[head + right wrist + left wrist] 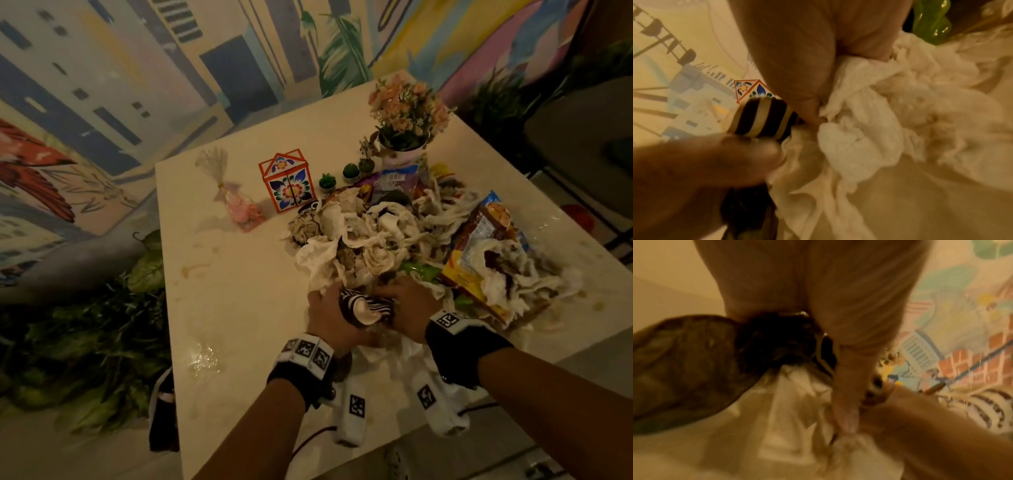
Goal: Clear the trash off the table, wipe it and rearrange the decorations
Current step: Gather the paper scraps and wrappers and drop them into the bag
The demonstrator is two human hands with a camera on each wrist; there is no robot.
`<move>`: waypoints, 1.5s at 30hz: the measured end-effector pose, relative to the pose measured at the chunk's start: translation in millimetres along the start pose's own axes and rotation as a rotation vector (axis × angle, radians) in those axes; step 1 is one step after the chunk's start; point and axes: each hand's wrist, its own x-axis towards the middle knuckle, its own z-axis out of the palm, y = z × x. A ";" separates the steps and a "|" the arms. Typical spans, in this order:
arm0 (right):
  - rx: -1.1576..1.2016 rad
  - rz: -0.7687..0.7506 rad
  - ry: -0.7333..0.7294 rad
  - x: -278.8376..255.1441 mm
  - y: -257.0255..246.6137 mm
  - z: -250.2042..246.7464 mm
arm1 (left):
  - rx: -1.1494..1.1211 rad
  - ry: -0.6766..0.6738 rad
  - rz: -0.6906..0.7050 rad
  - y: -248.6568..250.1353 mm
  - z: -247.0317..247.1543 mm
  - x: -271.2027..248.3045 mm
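Observation:
A heap of trash [394, 233] covers the right half of the pale table [222, 308]: crumpled white tissues and coloured snack wrappers [479, 240]. Both hands are at its near edge, curled round a trash bundle of a black-and-white striped wrapper [366, 308] and tissues. My left hand [325, 305] grips it from the left, its fingers [844, 402] pinching white tissue [797, 402]. My right hand [407, 301] grips from the right, fingers [812, 116] dug into tissues [869, 129] beside the striped wrapper [762, 118]. Decorations at the back: a flower pot [407, 113], a floral box [287, 181], small cactus pots [327, 181], a candy bag [236, 202].
Clear crumpled plastic [205, 359] lies near the table's left front, with brown stains [191, 270] behind it. A dark bag [164, 411] hangs at the left edge. Leafy plants [85, 342] fill the floor on the left; a chair [575, 137] stands at the right.

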 end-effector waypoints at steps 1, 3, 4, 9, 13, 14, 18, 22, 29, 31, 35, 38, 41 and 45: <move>0.024 -0.014 -0.004 1.5 2.0 -3.1 | 0.031 0.061 0.002 -1.7 5.1 0.0; 0.085 -0.002 -0.003 2.6 5.3 -11.2 | 0.002 0.175 -0.007 -1.6 13.4 -1.9; 0.121 0.021 0.015 3.2 7.5 -14.9 | -0.006 0.222 -0.016 -0.8 16.8 -2.0; 0.238 0.103 0.101 4.4 11.5 -23.1 | 0.027 0.313 -0.003 1.7 26.7 2.9; 0.303 0.094 0.204 2.5 6.3 -27.0 | 0.007 0.258 0.004 -5.6 15.5 6.1; 0.320 0.091 0.212 1.2 3.2 -27.4 | -0.006 0.241 0.006 -6.6 10.5 4.8; 0.379 0.022 0.252 -7.3 -12.3 -33.6 | -0.023 0.204 0.027 -6.2 -14.8 -7.4; 0.415 -0.044 0.318 -16.8 -27.0 -55.7 | -0.083 0.214 0.076 -0.8 -47.3 -22.7; 0.358 -0.125 0.397 -25.4 -50.7 -93.8 | -0.051 0.283 0.057 -16.3 -79.4 -24.2; 0.352 -0.128 0.428 -24.1 -55.7 -98.0 | -0.064 0.291 -0.018 -30.5 -84.7 -23.6; 0.320 -0.088 0.501 -18.5 -64.7 -102.8 | -0.112 0.378 -0.142 -55.9 -94.5 -21.7; 0.326 -0.070 0.533 -17.4 -75.8 -105.5 | -0.213 0.408 -0.135 -68.2 -104.3 -21.1; 0.316 -0.071 0.573 -18.2 -90.2 -108.4 | -0.331 0.413 0.030 -67.3 -121.1 -28.2; 0.327 -0.104 0.683 -27.3 -120.8 -127.8 | -0.514 0.451 0.313 -46.8 -162.8 -50.9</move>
